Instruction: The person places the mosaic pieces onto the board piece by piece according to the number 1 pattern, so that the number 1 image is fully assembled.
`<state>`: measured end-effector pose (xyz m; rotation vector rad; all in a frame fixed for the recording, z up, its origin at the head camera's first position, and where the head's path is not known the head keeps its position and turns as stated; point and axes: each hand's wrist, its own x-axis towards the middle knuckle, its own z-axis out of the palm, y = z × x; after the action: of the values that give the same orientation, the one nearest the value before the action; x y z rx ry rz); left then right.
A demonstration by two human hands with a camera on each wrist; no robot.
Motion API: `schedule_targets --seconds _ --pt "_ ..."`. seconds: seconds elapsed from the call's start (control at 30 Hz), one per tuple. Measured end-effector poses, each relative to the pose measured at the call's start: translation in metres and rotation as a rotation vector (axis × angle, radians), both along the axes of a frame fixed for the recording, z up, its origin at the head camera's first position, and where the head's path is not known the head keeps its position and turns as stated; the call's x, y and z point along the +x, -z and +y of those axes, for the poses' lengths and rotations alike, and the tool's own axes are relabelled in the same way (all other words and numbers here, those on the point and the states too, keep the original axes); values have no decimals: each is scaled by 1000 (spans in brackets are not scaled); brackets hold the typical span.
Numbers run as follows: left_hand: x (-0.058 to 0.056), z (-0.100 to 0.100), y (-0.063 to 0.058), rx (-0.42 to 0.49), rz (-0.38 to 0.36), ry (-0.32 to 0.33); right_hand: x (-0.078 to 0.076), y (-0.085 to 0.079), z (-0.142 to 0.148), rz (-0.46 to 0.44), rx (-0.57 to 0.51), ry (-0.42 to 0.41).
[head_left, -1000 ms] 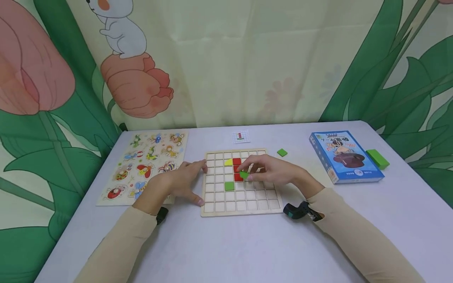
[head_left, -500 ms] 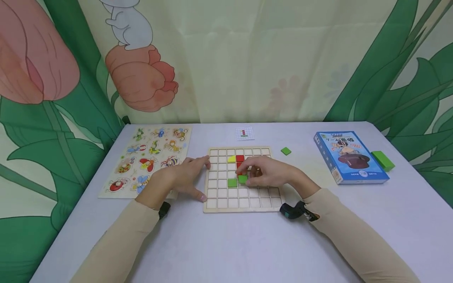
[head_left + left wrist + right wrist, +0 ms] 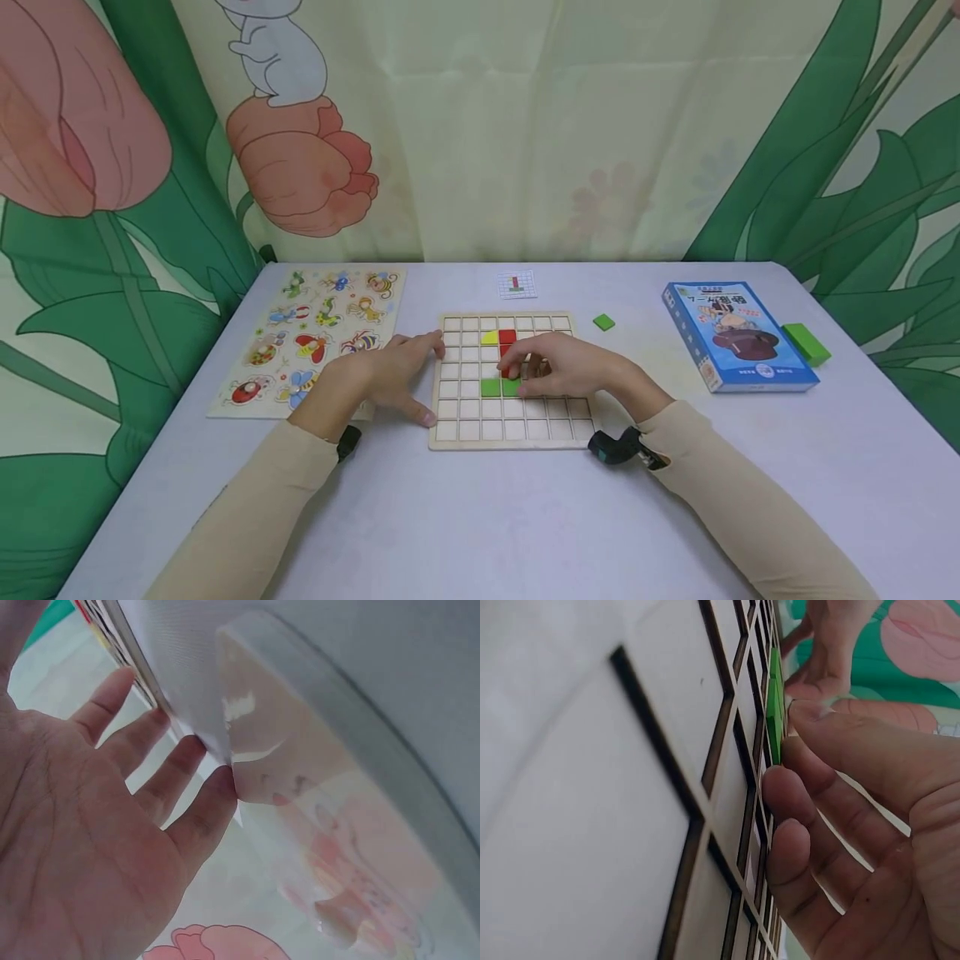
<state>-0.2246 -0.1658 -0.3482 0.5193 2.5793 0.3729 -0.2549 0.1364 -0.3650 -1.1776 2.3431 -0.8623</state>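
A pale wooden grid board (image 3: 525, 429) lies in the middle of the table. My left hand (image 3: 390, 375) rests at its left edge with the fingers spread. Over the board's centre, my right hand (image 3: 566, 364) holds a green tile (image 3: 511, 387) between thumb and curled fingers, low in a square. A second green tile (image 3: 491, 387) sits in the square left of it. Red tiles (image 3: 507, 337) run in a column above, partly hidden by my fingers, beside a yellow piece (image 3: 490, 337). In the right wrist view, my thumb and fingertips lie close to the green tiles (image 3: 774, 705).
Behind the board lies a small card (image 3: 517, 284) with a printed grid pattern. One loose green tile (image 3: 603, 322) is on the table to its right. An insect picture board (image 3: 262, 333) lies at left. A blue box (image 3: 763, 373) and a green block (image 3: 806, 344) are at right.
My right hand has lowered the green tile from a tilted hold into the square beside the other green tile, where it now looks flat. My left hand has stayed at the board's edge.
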Motion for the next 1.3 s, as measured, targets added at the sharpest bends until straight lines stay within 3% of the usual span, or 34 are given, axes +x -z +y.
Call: schedule_targets --seconds 0.3,0.63,1.3 --pt "-1 -1 4 5 22 20 1 1 6 -20 -8 -4" --pt "0 -3 5 7 -3 -3 1 3 7 -47 -40 -6" --pt "-2 4 -2 -13 -9 14 1 -16 42 41 -48 151"
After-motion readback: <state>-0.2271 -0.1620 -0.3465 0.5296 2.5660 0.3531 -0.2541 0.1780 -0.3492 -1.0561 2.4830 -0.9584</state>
